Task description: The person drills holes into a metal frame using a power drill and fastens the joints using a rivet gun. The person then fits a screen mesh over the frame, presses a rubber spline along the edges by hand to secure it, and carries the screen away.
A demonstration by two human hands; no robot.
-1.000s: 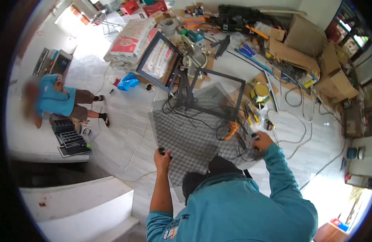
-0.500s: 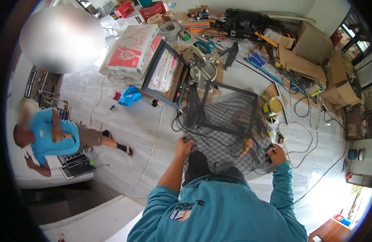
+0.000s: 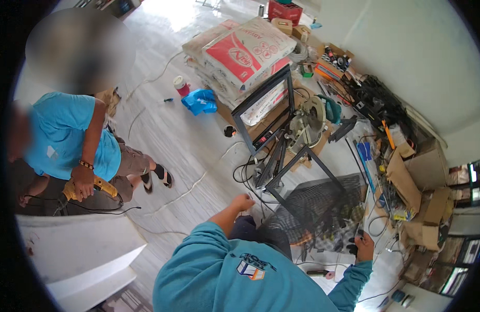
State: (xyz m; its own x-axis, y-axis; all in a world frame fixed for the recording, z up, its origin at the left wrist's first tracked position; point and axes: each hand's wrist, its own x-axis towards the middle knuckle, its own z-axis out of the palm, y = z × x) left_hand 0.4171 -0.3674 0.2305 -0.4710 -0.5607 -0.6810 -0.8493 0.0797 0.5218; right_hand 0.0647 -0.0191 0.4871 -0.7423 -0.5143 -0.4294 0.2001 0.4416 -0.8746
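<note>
While both hands grip the dark wire mesh panel (image 3: 323,205) lifted just above the floor, I judge the main risk to be snagging; the left hand (image 3: 243,203) closes on its near-left edge, and the right hand (image 3: 363,247) clamps its lower-right corner, the two well apart; the mesh hangs over loose cables (image 3: 250,171) and touches or nearly touches the black metal frame (image 3: 307,166) behind it, though I cannot tell which at this bend of the lens; a caught wire could drag the mitre saw (image 3: 310,122) or trip the feet; sharp mesh ends could cut bare fingers; the pale tiled floor (image 3: 167,140) is cluttered with sacks (image 3: 240,52), cardboard boxes (image 3: 416,171) and tools; a co-worker (image 3: 68,135) holding a yellow drill (image 3: 102,185) stands well off to the left.
</note>
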